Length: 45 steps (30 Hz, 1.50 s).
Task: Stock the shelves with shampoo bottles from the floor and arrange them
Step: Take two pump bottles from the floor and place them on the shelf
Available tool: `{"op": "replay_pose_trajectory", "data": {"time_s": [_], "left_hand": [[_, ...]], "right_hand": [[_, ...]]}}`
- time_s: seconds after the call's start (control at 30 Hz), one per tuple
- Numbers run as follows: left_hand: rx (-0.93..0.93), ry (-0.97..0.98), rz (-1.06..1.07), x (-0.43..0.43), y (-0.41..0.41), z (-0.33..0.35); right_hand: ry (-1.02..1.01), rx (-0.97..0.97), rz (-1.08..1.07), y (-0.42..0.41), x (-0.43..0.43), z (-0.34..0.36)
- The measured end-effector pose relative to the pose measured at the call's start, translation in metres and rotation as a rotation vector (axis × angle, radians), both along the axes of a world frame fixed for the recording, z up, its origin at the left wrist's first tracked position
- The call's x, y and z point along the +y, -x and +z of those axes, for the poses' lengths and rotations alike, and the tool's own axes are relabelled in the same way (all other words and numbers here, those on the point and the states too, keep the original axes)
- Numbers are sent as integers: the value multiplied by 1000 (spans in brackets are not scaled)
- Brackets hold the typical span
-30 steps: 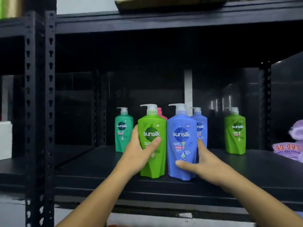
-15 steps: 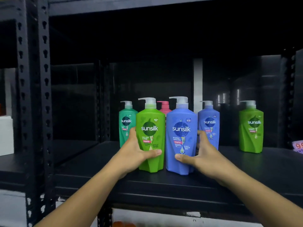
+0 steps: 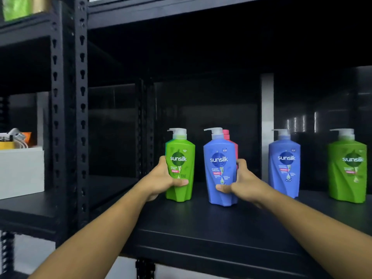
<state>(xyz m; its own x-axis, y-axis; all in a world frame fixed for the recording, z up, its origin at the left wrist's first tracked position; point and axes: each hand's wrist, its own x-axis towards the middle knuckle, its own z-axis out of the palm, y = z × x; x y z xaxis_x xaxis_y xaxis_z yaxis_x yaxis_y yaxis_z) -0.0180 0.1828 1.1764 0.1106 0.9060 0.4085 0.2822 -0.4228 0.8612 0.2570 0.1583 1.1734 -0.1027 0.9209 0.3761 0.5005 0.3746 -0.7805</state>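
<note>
Now both hands grip upright pump bottles on the black shelf — left hand round the green bottle, right hand round the blue bottle.

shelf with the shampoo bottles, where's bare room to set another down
Bare shelf: the left end between the upright post and the green bottle in the left hand; the front strip before the bottles; the gap between the second blue bottle and the far green bottle. Crowded: around the held blue bottle, pink bottle close behind it, right hand beside it.
</note>
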Motion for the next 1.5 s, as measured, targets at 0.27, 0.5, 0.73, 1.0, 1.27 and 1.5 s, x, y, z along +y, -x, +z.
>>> {"op": "replay_pose_trajectory", "data": {"time_s": [0.27, 0.5, 0.73, 1.0, 1.27, 1.5], "left_hand": [[-6, -50, 55, 18, 12, -10], [97, -125, 144, 21, 15, -16], [161, -149, 158, 21, 15, -18], [258, -112, 133, 18, 17, -22], [292, -81, 153, 16, 18, -25], [433, 89, 257, 14, 23, -28]], "right_hand": [[-45, -65, -93, -4, 11, -11], [-81, -70, -136, 0, 11, -15], [-94, -67, -164, 1, 11, -16], [-49, -118, -166, -5, 11, -19], [-60, -153, -188, -3, 3, -18], [2, -288, -243, -3, -9, -17]]}}
